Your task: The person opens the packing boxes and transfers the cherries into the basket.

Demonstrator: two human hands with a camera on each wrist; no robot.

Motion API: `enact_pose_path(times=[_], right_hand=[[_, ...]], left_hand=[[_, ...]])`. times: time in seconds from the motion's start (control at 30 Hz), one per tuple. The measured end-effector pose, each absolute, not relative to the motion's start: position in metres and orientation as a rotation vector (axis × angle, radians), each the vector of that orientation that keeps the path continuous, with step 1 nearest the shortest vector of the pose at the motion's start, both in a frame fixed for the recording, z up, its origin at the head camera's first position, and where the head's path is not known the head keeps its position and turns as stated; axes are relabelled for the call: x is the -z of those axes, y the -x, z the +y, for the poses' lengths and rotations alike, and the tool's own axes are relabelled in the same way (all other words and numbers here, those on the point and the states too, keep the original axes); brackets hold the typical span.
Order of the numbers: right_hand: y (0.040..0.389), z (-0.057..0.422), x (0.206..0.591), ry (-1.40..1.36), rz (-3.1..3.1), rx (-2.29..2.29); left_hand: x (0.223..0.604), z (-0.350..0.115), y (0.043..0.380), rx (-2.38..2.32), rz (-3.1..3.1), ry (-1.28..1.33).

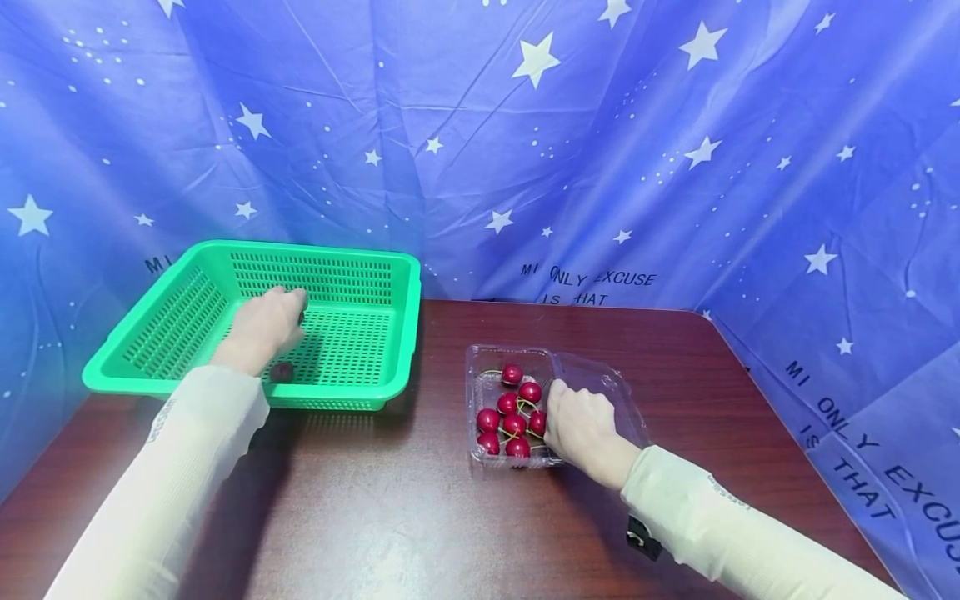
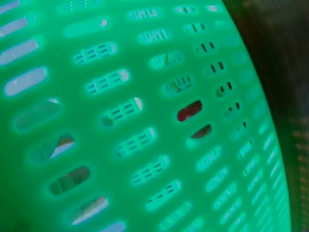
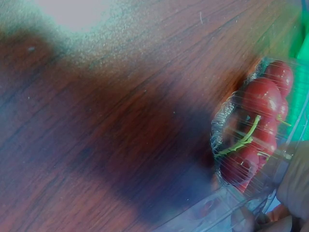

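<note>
Right hand [image 1: 585,423] pinches the clear plastic clamshell [image 1: 532,358] of cherries [image 1: 513,425]; left hand [image 1: 264,327] (inside the green basket [image 1: 367,393]): grip unclear.

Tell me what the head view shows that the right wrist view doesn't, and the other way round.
Only the head view shows the left hand inside the green basket and white stars on the blue curtain. Only the right wrist view gives a close side-on look at cherries through their clear clamshell box. Both show the cherries, box, right hand and wood-grain table.
</note>
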State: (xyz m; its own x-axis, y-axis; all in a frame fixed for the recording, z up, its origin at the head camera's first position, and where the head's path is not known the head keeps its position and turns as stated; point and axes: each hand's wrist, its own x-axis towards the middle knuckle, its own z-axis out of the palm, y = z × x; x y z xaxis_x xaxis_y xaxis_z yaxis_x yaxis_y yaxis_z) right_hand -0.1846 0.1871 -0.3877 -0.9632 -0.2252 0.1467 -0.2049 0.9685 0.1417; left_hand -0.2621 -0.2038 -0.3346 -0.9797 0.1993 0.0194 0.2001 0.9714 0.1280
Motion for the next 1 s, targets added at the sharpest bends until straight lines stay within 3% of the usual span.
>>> enact_pose_path(times=[1.0], right_hand=[[0.186,0.1869,0.3882,-0.3,-2.979,0.19]], left_hand=[[0.3429,-0.2066,0.2618,0.229,-3.232,0.241]])
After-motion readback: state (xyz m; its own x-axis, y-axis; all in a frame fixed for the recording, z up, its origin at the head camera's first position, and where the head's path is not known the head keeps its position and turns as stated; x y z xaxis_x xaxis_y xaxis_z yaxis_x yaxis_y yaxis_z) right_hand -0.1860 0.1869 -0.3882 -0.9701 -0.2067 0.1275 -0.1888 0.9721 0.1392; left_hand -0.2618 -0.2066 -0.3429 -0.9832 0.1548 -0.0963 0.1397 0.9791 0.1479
